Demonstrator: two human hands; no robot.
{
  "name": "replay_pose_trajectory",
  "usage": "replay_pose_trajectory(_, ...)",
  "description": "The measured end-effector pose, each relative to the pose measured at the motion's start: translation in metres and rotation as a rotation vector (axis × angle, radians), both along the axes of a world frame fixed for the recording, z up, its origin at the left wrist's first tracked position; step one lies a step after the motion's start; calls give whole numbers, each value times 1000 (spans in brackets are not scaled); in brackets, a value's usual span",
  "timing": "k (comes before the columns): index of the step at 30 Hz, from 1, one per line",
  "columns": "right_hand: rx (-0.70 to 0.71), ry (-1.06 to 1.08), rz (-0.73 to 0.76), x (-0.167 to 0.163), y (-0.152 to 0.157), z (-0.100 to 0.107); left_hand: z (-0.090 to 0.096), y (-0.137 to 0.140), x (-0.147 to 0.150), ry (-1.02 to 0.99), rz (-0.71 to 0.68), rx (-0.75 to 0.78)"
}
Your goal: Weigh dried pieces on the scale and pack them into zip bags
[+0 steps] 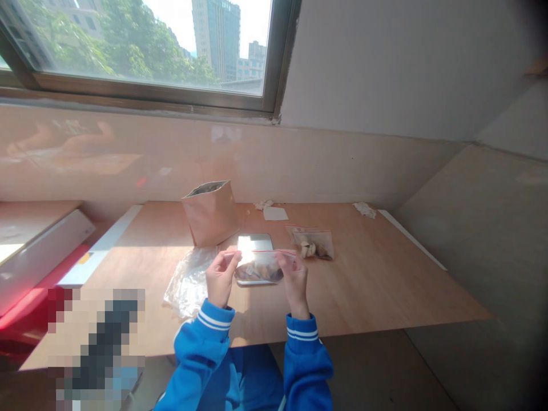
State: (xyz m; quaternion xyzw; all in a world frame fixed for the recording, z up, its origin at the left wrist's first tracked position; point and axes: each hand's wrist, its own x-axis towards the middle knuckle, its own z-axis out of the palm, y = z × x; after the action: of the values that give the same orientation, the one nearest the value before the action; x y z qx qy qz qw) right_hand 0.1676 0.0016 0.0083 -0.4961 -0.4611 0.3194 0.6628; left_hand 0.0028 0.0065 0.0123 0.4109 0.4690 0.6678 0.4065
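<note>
Both hands pinch the top strip of a clear zip-lock bag (259, 271) with a red line along its seal and brownish dried pieces inside. My left hand (221, 277) grips the bag's left top corner between thumb and fingers. At the right end of the strip, my right hand (294, 279) is closed on it. Behind and partly under the bag lies a flat scale with a shiny plate (254, 242). To the right sits another filled zip-lock bag (319, 245), overlapping a further bag. Crumpled clear plastic (186, 285) lies beside my left hand.
An upright open brown paper bag (212, 214) stands at the back left of the wooden table (385, 285). Near the wall are a white paper (276, 213) and crumpled whitish scraps (365, 210). A blurred-out patch (100, 348) covers the lower left.
</note>
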Motion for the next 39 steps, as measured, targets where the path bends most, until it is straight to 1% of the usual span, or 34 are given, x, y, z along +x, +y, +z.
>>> replay_pose_trajectory(6,29,-15,-15,5,-5,3,6,-6,-1,80,39,71)
replay_pose_trajectory(10,47,19,25,-2,-3,5,7,-5,2,26,38,62)
replay_pose_trajectory(14,25,27,88,-9,-1,5,6,-2,5,-31,15,36)
replay_pose_trajectory(20,-15,21,33,-7,-2,4,2,-2,7,-36,-62,-9)
replay_pose_trajectory(24,-15,-34,34,-7,-3,5,1,-2,6,-49,-26,18)
replay_pose_trajectory(30,-13,-57,7,-5,-4,7,5,-4,5,-30,-32,-11)
replay_pose_trajectory(33,-16,-37,45,-2,-4,8,6,-4,4,-10,-97,-10)
replay_pose_trajectory(36,-24,-42,124,-2,-5,9,5,-4,6,10,-197,-80)
replay_pose_trajectory(39,-23,-47,154,-5,-8,14,5,-6,9,9,-209,-121)
